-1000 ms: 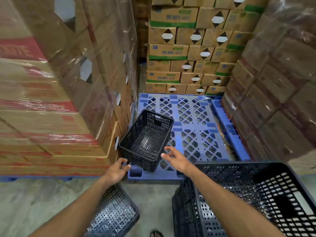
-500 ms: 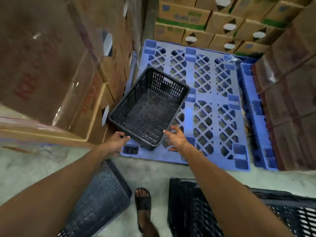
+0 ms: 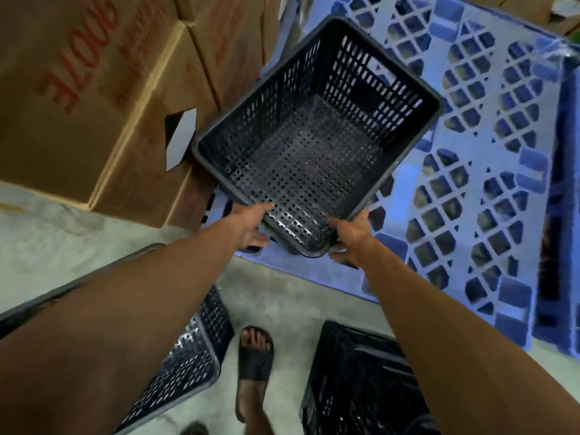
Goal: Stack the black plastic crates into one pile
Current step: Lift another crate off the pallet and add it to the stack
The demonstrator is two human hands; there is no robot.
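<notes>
An empty black plastic crate (image 3: 314,146) with perforated walls sits on the near left corner of a blue plastic pallet (image 3: 489,196). My left hand (image 3: 251,224) grips the crate's near rim on the left. The near right corner of that rim is held by my right hand (image 3: 351,237). A second black crate (image 3: 185,365) lies on the floor under my left forearm. A third black crate (image 3: 357,384) stands at the bottom, partly hidden by my right forearm.
Shrink-wrapped cardboard boxes (image 3: 103,98) stand tight against the crate's left side. The concrete floor (image 3: 282,296) lies between the pallet and the two lower crates. My foot in a dark sandal (image 3: 254,362) stands between those crates.
The view has moved closer and tilted down. Both hands have gone from reaching beside the crate to gripping its near rim.
</notes>
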